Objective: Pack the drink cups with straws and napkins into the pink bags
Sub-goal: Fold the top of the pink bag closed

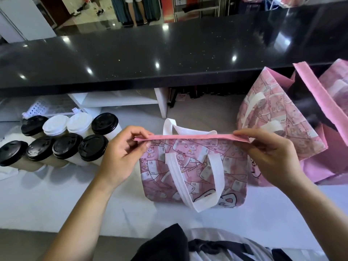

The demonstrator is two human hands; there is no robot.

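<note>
Between the hands, a pink bag (194, 166) stands on the white counter (56, 200); the left hand (122, 157) and right hand (271, 155) each pinch an end of its folded top rim. Its print reads "100 Mi". Lidded drink cups (62, 140) cluster just left of the left hand; a second pink bag (278, 117) stands beyond the right hand.

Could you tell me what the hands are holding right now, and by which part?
Both the left hand and right hand pinch the flat pink bag by its top rim, one at each end.
</note>
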